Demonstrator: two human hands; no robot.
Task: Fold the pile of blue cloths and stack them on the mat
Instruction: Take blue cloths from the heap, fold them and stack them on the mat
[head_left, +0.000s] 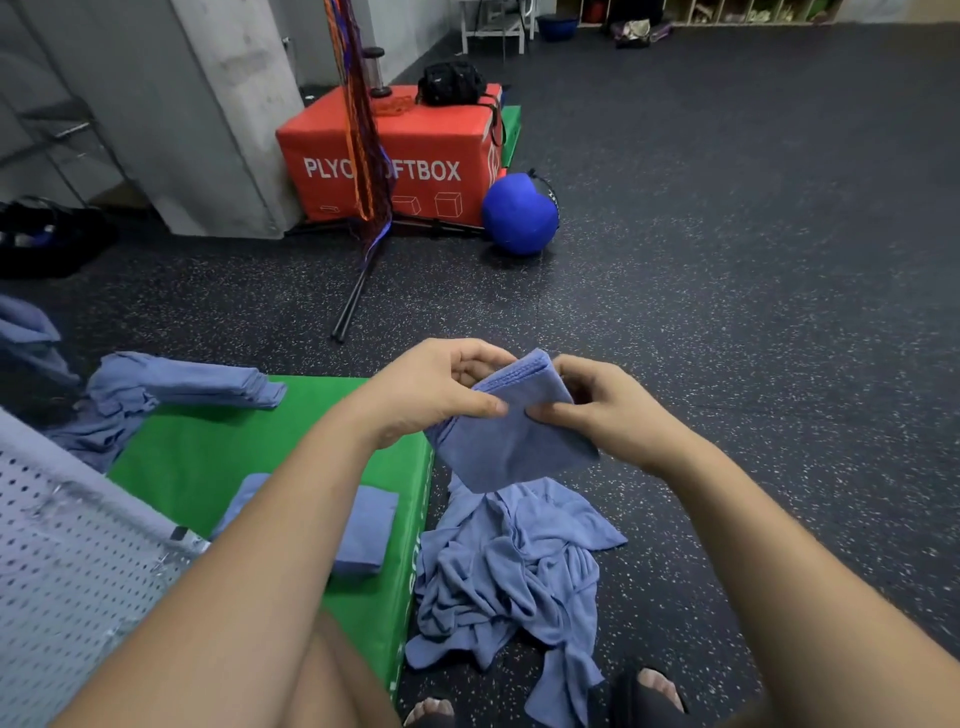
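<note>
A folded blue cloth (511, 431) hangs in the air in front of me, above the floor beside the mat. My left hand (436, 387) pinches its left edge with thumb and fingers. My right hand (597, 405) pinches its right side. Below it a crumpled pile of blue cloths (511, 577) lies on the dark floor. The green mat (208, 452) is to the left; on it lies a folded blue cloth (366, 527), partly hidden by my left forearm. Another stack of folded cloths (208, 384) sits at the mat's far edge.
A perforated grey surface (67, 571) is at lower left. Further off stand a red plyo soft box (395, 156), a blue ball (519, 215) and a stand with hanging bands (363, 130). My sandalled feet (654, 691) are by the pile. Speckled floor stretches to the right.
</note>
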